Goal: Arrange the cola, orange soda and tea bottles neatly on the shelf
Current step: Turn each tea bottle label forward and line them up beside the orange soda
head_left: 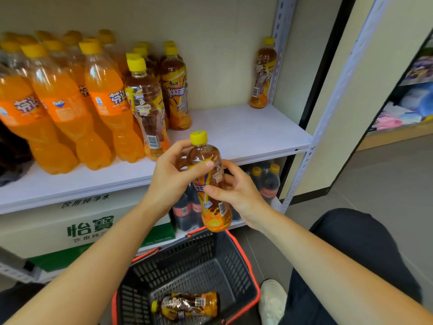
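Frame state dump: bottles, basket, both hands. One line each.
held tea bottle: capped, near upright, over the basket
left hand: grips its upper part
right hand: grips its middle
basket: holds one bottle
basket tea bottle: capped, on its side
orange soda bottles: capped, upright, in rows on the shelf
shelf tea bottles: capped, upright, beside the soda
lone tea bottle: upright, back right corner
cola bottles: upright, below that shelf
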